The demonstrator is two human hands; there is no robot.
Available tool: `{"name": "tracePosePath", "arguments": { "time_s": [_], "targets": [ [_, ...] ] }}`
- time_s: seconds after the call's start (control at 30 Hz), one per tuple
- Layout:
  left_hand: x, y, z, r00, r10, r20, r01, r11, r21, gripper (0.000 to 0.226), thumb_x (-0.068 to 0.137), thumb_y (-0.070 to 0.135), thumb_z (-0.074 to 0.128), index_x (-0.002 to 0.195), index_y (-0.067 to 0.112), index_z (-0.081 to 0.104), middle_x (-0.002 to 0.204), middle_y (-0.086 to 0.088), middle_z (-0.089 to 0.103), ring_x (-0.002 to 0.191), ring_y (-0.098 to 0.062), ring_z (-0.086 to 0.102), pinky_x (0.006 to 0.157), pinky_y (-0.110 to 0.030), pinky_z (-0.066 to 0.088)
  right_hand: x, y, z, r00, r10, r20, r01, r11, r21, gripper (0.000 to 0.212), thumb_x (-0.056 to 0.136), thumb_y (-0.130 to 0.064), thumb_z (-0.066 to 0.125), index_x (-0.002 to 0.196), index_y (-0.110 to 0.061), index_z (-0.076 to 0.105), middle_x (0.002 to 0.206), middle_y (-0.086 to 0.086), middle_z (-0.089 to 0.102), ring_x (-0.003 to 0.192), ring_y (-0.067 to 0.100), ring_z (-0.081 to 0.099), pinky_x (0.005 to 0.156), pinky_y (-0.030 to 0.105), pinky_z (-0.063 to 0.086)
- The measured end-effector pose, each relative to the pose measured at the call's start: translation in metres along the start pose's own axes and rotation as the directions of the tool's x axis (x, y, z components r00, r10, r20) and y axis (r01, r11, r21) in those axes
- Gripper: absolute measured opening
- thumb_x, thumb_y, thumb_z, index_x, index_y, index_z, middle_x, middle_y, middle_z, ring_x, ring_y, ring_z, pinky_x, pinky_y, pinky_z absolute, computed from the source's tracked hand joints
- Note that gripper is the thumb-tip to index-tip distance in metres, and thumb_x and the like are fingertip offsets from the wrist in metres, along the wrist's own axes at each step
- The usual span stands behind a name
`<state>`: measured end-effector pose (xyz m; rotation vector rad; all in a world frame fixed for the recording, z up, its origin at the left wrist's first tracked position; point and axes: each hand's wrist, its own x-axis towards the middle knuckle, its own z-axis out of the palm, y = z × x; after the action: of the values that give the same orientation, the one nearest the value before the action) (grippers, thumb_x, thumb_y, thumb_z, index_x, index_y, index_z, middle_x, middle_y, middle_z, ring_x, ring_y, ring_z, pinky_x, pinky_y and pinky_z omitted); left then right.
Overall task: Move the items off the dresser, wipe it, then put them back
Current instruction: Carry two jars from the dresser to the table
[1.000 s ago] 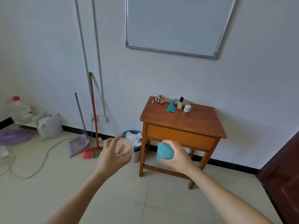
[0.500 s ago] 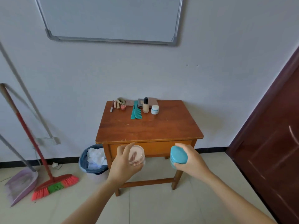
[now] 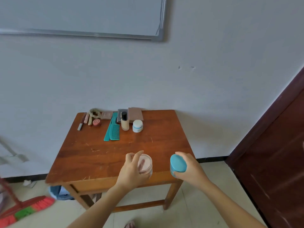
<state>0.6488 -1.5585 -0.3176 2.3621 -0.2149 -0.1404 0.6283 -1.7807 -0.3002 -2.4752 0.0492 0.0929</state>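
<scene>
My left hand (image 3: 131, 174) is wrapped around a clear jar (image 3: 144, 165) and my right hand (image 3: 189, 170) around a teal-lidded jar (image 3: 178, 163), both over the dresser (image 3: 92, 155) front edge; they look light, rigid and smooth, best held around the sides.

- Soft, even daylight fills the room; the wall (image 3: 213, 89) reads pale grey-blue, with no hard glare.
- The dresser (image 3: 102, 155) top carries a faint sheen in its middle, and small items at its far edge cast short, weak shadows.
- A dim shadow lies on the wall right of the dresser.
- Wide-angle bending tilts the door (image 3: 279, 162) at right and curves the whiteboard (image 3: 82, 14) frame.
- The broom (image 3: 24, 209) at near left is smeared with motion blur; the centre is sharper.
</scene>
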Motion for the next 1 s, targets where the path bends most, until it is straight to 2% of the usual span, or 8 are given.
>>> {"name": "tracePosePath", "arguments": {
  "time_s": [0.07, 0.2, 0.3, 0.47, 0.6, 0.7, 0.83, 1.0],
  "targets": [
    [0.030, 0.000, 0.004, 1.000, 0.008, 0.009, -0.008, 1.000, 0.000, 0.082, 0.072, 0.039, 0.074, 0.138, 0.030, 0.025, 0.138, 0.000, 0.028, 0.113, -0.016, 0.048, 0.085, -0.019, 0.050, 0.027, 0.006, 0.000, 1.000, 0.004, 0.009, -0.004, 1.000, -0.013, 0.071, 0.069, -0.037, 0.073, 0.130, -0.033, 0.037, 0.118, -0.014, 0.042, 0.106, 0.007, 0.048, 0.087, 0.026, 0.048],
    [0.102, 0.004, 0.001, 1.000, 0.020, 0.001, -0.020, 1.000, -0.011, 0.081, 0.072, 0.039, 0.073, 0.137, 0.032, 0.025, 0.139, 0.000, 0.026, 0.117, -0.018, 0.046, 0.089, -0.022, 0.049, 0.089, 0.004, -0.009, 1.000, 0.024, -0.018, -0.024, 1.000, -0.018, 0.073, 0.072, -0.034, 0.073, 0.134, -0.029, 0.034, 0.123, -0.011, 0.041, 0.105, 0.006, 0.045, 0.086, 0.019, 0.043],
    [0.151, 0.011, -0.002, 0.999, 0.038, 0.001, -0.038, 0.999, -0.007, 0.080, 0.074, 0.040, 0.070, 0.139, 0.029, 0.025, 0.137, -0.001, 0.027, 0.116, -0.018, 0.048, 0.088, -0.022, 0.047, 0.132, 0.001, -0.023, 0.999, 0.050, -0.017, -0.051, 0.997, -0.052, 0.077, 0.074, -0.035, 0.070, 0.139, -0.025, 0.029, 0.130, -0.007, 0.040, 0.111, 0.009, 0.045, 0.091, 0.021, 0.042],
    [0.217, 0.020, 0.002, 0.995, 0.095, 0.038, -0.096, 0.995, 0.031, 0.082, 0.077, 0.041, 0.067, 0.142, 0.024, 0.022, 0.135, -0.002, 0.027, 0.120, -0.017, 0.042, 0.094, -0.023, 0.042, 0.187, 0.005, -0.032, 0.995, 0.088, -0.037, -0.090, 0.995, -0.049, 0.078, 0.075, -0.033, 0.071, 0.139, -0.022, 0.028, 0.129, -0.003, 0.040, 0.110, 0.010, 0.045, 0.087, 0.016, 0.038],
    [0.250, 0.020, 0.016, 0.997, 0.062, 0.053, -0.066, 0.994, 0.086, 0.083, 0.077, 0.044, 0.065, 0.143, 0.017, 0.022, 0.135, -0.005, 0.027, 0.123, -0.020, 0.041, 0.097, -0.026, 0.042, 0.216, 0.022, -0.030, 0.993, 0.113, -0.027, -0.114, 0.993, -0.033, 0.077, 0.074, -0.033, 0.072, 0.138, -0.021, 0.031, 0.126, -0.003, 0.042, 0.102, 0.005, 0.041, 0.088, 0.017, 0.040],
    [0.273, 0.021, 0.024, 0.999, 0.030, 0.029, -0.033, 0.991, 0.132, 0.083, 0.078, 0.044, 0.063, 0.143, 0.013, 0.023, 0.132, -0.006, 0.028, 0.124, -0.022, 0.039, 0.097, -0.027, 0.041, 0.244, 0.033, -0.033, 0.995, 0.099, 0.001, -0.099, 0.995, -0.012, 0.077, 0.074, -0.033, 0.073, 0.137, -0.021, 0.031, 0.128, -0.002, 0.041, 0.105, 0.007, 0.043, 0.089, 0.019, 0.041],
    [0.301, 0.021, 0.030, 0.999, -0.044, 0.012, 0.041, 0.980, 0.193, 0.082, 0.078, 0.043, 0.063, 0.143, 0.013, 0.023, 0.132, -0.006, 0.027, 0.124, -0.022, 0.037, 0.095, -0.027, 0.042, 0.287, 0.044, -0.033, 0.998, 0.036, 0.053, -0.037, 0.999, 0.015, 0.078, 0.074, -0.032, 0.074, 0.137, -0.021, 0.030, 0.130, -0.002, 0.040, 0.113, 0.012, 0.045, 0.089, 0.019, 0.041],
    [0.337, 0.016, 0.029, 0.991, -0.136, -0.005, 0.133, 0.957, 0.258, 0.078, 0.077, 0.037, 0.062, 0.141, 0.012, 0.025, 0.130, -0.009, 0.027, 0.123, -0.025, 0.036, 0.095, -0.032, 0.044, 0.343, 0.046, -0.021, 0.992, -0.069, 0.102, 0.062, 0.996, 0.069, 0.076, 0.073, -0.030, 0.074, 0.136, -0.020, 0.033, 0.128, -0.002, 0.041, 0.111, 0.011, 0.045, 0.086, 0.017, 0.038]
  ]
}}
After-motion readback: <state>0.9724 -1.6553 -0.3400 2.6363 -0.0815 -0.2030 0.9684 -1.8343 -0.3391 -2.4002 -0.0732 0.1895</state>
